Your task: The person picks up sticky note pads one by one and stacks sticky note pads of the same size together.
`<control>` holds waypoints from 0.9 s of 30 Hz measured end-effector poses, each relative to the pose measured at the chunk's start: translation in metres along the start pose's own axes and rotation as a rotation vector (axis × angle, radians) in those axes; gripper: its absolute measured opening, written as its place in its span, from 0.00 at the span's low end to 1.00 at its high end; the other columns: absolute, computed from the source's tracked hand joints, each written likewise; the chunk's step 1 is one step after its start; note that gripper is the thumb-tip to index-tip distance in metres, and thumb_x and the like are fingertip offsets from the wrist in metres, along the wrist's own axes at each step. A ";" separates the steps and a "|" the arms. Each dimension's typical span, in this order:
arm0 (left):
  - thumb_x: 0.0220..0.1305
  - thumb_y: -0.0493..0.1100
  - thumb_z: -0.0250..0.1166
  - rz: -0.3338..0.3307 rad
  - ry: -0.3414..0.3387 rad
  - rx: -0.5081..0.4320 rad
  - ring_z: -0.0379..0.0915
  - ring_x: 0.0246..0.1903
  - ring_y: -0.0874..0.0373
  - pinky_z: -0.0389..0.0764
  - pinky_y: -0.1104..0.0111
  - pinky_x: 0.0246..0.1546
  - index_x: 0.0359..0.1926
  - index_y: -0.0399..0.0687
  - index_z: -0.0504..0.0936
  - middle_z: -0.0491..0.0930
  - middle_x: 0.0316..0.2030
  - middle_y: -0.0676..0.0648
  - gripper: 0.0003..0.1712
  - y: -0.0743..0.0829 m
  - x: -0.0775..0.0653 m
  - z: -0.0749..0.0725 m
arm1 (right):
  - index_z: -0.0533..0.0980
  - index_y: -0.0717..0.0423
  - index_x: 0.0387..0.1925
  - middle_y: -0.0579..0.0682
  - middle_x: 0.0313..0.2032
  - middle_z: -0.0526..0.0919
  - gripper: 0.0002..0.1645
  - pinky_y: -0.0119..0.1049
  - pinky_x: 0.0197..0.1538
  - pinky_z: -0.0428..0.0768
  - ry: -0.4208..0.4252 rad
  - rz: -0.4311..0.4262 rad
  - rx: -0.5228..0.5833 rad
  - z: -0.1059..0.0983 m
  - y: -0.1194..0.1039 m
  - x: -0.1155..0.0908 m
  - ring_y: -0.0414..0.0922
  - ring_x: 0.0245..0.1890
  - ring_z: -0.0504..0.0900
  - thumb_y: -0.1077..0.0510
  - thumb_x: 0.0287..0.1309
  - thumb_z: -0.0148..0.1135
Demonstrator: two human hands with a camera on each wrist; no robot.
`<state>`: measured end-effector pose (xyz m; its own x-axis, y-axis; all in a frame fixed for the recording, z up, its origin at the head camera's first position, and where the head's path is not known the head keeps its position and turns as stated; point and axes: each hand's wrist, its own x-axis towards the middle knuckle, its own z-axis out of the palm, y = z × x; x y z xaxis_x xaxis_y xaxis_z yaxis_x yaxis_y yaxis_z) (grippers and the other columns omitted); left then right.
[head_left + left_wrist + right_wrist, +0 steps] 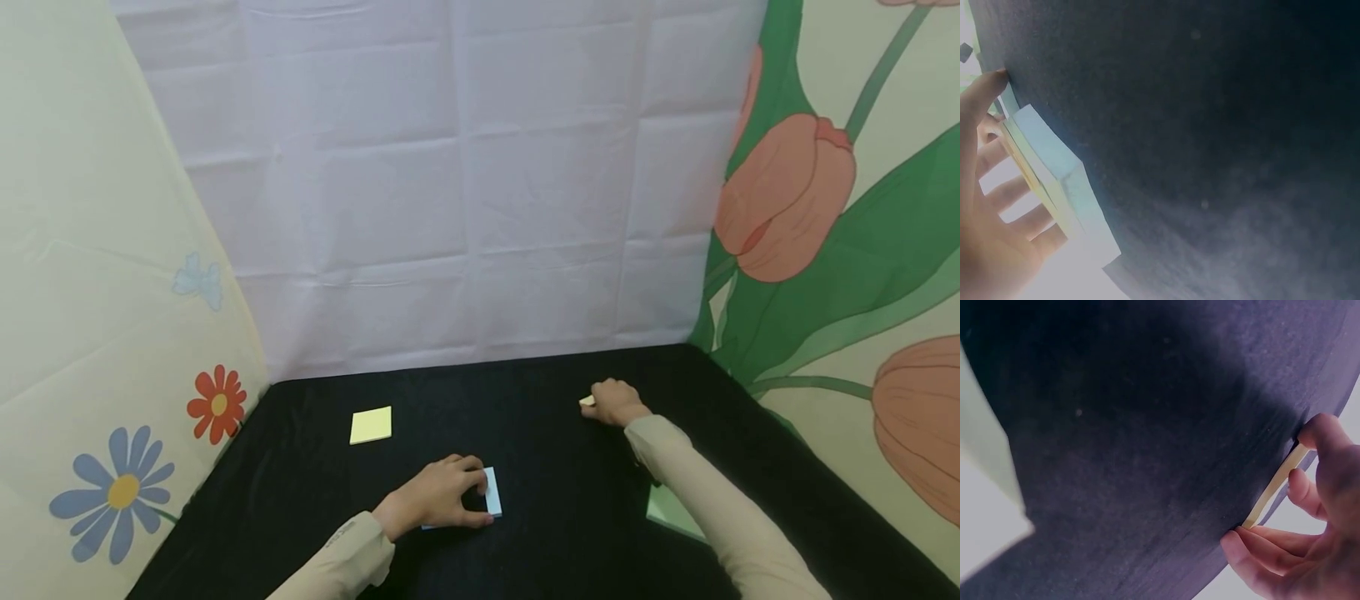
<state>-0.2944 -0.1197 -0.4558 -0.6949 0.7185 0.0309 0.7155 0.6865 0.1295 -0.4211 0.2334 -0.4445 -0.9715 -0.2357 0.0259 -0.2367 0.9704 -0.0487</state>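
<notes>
My left hand reaches over the near middle of the table, thumb and fingertips curled at the edges of a light blue sticky note pad. A pale blue block lies beneath the palm in the left wrist view, its side tinted yellow by glare; the hand covers most of it in the head view. Farther back on the right, my right hand pinches a small yellow sticky note pad between thumb and fingers. Only a corner of that pad shows from the head.
Another yellow sticky note pad lies at the back left. A larger light green pad is partly hidden under the right forearm. Black cloth covers the table, with a white sheet behind and flower-printed cloths at both sides.
</notes>
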 end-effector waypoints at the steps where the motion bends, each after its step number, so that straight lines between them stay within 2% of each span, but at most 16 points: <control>1: 0.60 0.70 0.62 0.001 0.001 0.000 0.70 0.52 0.57 0.76 0.62 0.47 0.41 0.64 0.79 0.73 0.57 0.55 0.21 0.000 0.000 0.000 | 0.74 0.57 0.24 0.53 0.23 0.74 0.20 0.46 0.30 0.76 -0.001 0.001 0.001 -0.001 0.000 0.000 0.49 0.22 0.74 0.46 0.63 0.62; 10: 0.59 0.71 0.62 0.000 0.004 0.001 0.71 0.52 0.57 0.76 0.62 0.48 0.41 0.64 0.79 0.74 0.57 0.55 0.21 -0.001 0.001 0.003 | 0.75 0.59 0.26 0.52 0.23 0.73 0.22 0.46 0.30 0.76 0.016 -0.026 0.022 -0.002 0.006 -0.003 0.48 0.22 0.74 0.43 0.60 0.64; 17: 0.59 0.71 0.63 -0.011 0.010 -0.005 0.71 0.52 0.57 0.76 0.61 0.48 0.41 0.64 0.79 0.73 0.58 0.54 0.21 0.000 0.002 0.002 | 0.73 0.57 0.25 0.52 0.24 0.73 0.22 0.44 0.29 0.74 -0.009 -0.015 0.034 -0.005 0.009 -0.002 0.48 0.23 0.72 0.43 0.59 0.65; 27: 0.59 0.71 0.64 -0.013 0.008 -0.014 0.71 0.51 0.58 0.75 0.62 0.47 0.40 0.64 0.79 0.73 0.58 0.54 0.21 0.000 0.003 0.003 | 0.74 0.62 0.31 0.60 0.31 0.71 0.24 0.47 0.32 0.74 -0.007 0.022 0.082 -0.005 0.005 -0.005 0.51 0.27 0.73 0.43 0.60 0.63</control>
<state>-0.2962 -0.1170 -0.4583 -0.7045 0.7087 0.0372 0.7056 0.6939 0.1433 -0.4173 0.2402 -0.4400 -0.9764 -0.2151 0.0168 -0.2154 0.9677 -0.1306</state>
